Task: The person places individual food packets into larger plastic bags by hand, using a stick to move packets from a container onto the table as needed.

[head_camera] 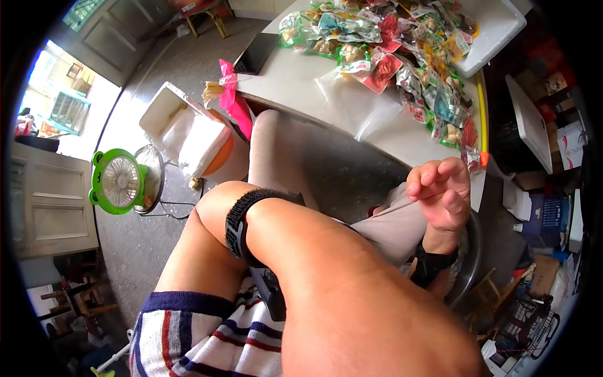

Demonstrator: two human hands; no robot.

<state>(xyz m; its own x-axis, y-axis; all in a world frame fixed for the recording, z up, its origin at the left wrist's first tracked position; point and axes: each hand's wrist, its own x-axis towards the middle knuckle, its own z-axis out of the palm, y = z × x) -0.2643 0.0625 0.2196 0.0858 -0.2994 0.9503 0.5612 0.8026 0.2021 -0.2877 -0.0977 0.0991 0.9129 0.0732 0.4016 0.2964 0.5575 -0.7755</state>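
My left hand is out of view; the left arm, with a black strap, bends at the elbow and its forearm crosses close to the camera. My right hand (443, 195) is raised at the table's right front corner, palm up, fingers loosely curled and holding nothing, with a black strap round the wrist. Many small sealed food packets (386, 66) lie heaped on the white table (292, 80). At the heap's near side lies a clear plastic bag (358, 103). A black phone (256, 53) rests at the table's left edge.
A white foam box (494, 33) stands behind the packets. Left of the table are a bundle in pink plastic (229, 94), an open foam box (165, 113) and a green fan (120, 181). A metal basin (472, 264) is partly hidden by my right arm.
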